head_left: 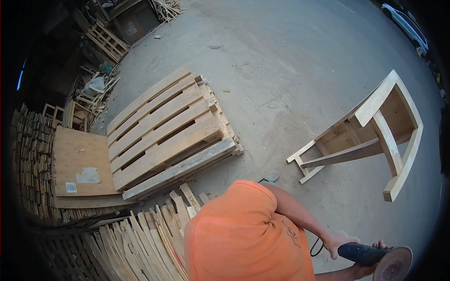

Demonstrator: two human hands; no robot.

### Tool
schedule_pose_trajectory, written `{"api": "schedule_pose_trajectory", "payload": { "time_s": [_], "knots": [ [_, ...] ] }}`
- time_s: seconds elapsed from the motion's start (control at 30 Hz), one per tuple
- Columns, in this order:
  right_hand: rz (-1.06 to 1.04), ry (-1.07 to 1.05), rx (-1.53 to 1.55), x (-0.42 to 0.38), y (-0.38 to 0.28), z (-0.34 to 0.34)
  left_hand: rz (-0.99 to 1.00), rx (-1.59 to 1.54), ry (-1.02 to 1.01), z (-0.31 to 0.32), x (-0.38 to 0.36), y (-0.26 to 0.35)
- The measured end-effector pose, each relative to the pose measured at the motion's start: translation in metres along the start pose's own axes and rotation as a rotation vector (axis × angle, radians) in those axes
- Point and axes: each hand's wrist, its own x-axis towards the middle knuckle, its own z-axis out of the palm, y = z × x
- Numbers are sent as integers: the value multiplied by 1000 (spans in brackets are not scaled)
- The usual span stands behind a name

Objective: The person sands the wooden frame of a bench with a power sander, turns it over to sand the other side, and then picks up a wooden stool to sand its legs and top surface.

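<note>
An angle grinder (pixel 361 253) with a dark body and a round, reddish-brown disc (pixel 393 266) is held between my hands at the lower right. My left hand (pixel 338 241) is wrapped around the rear of the body. Close to the disc, my right hand (pixel 363 270) grips the front, its fingertips showing above the body and the rest partly hidden. A black cord (pixel 317 248) loops beside my orange shirt (pixel 243 234). Beyond the tool, a wooden frame piece with panels and curved legs (pixel 393 140) stands tilted on the concrete.
Stacked pallets (pixel 164 126) stand left of centre, with a plywood sheet (pixel 84 161) against them. Upright wood strips (pixel 140 239) fill the lower left. Scrap wood (pixel 93 98) lies farther back. A vehicle (pixel 407 27) shows at the upper right, beyond the concrete floor (pixel 281 70).
</note>
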Motion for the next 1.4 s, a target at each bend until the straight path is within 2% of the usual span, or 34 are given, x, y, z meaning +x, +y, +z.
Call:
{"api": "schedule_pose_trajectory", "payload": {
  "time_s": [0.07, 0.13, 0.17, 0.23, 0.3, 0.37, 0.43, 0.5, 0.57, 0.63, 0.67, 0.83, 0.97, 1.17, 1.4],
  "knots": [
    [-27, 16, 19, 20, 3, -12, -232, 331, -351, -14, -32, -48],
    [62, -6, 116, 40, 8, -44, -18, 559, -256, -9, -54, -147],
    [144, -36, 243, 49, 6, -57, -165, 545, -339, -19, -50, -155],
    [127, 36, 138, 51, -17, -46, -273, 738, -322, -49, -45, -141],
    [181, 134, 82, 54, -17, -54, -393, 1109, -385, -67, -42, -150],
    [237, 225, 47, 46, -22, -40, -704, 864, -436, -94, -25, -77],
    [406, 334, 73, 32, -9, -42, -472, 476, -424, -106, -7, -28],
    [441, 347, 154, 10, 5, -37, -273, 178, -375, -97, 18, 19],
    [458, 392, 166, -12, 10, -20, -235, -25, -339, -69, 40, 37],
    [614, 463, 340, -32, 20, -13, -276, -49, -285, -39, 49, 42],
    [633, 484, 296, -38, 29, -20, -308, -60, -220, -26, 49, 42],
    [715, 632, 122, -53, 28, -16, -397, -50, -226, -8, 38, 25],
    [755, 476, 10, -43, 43, -13, -473, -51, -246, 24, 59, -6],
    [775, 255, -25, -29, 66, 5, -440, -79, -201, 6, 97, 0],
    [825, 141, 73, -2, 83, -8, -462, -34, -169, -3, 111, -8]
  ]
}}
